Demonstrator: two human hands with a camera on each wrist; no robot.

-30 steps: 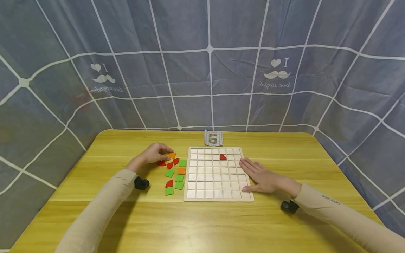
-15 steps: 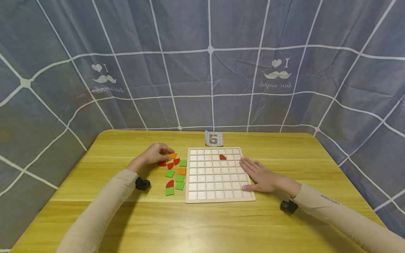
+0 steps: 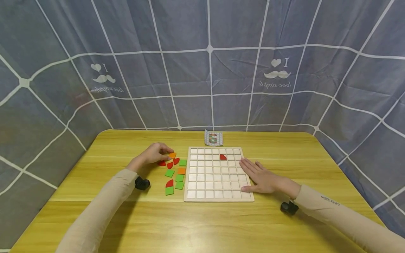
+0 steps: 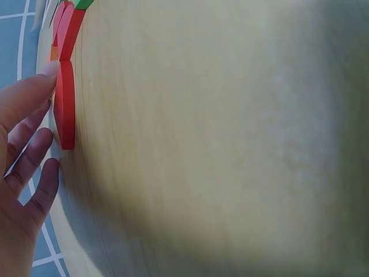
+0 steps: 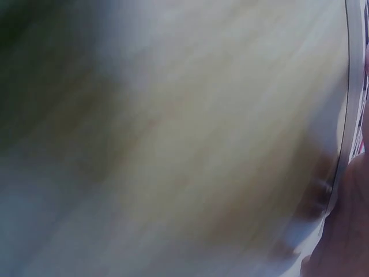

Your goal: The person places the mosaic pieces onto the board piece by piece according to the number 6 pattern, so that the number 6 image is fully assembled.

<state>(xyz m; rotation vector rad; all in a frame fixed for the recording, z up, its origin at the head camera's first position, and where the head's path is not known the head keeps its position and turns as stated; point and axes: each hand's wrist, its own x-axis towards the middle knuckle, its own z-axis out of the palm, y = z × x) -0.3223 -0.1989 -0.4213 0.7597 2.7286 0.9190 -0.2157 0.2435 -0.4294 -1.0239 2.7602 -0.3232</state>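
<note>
One red quarter-round tile (image 3: 223,157) sat in the pale wooden grid board (image 3: 218,198), centre frame; left hand (image 3: 154,154) pinched a red tile (image 4: 64,107) among loose ones; right hand (image 3: 261,174) lay flat, holding the board.

The backdrop cloth (image 3: 202,70) bears mirrored prints: a heart, "I", a moustache and "love simple" (image 3: 276,84).

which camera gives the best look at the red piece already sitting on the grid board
The head view: the red quarter-circle piece lies unobstructed in the board's second row. The left wrist view shows only loose pieces off the board; the right wrist view is a blur.
</note>
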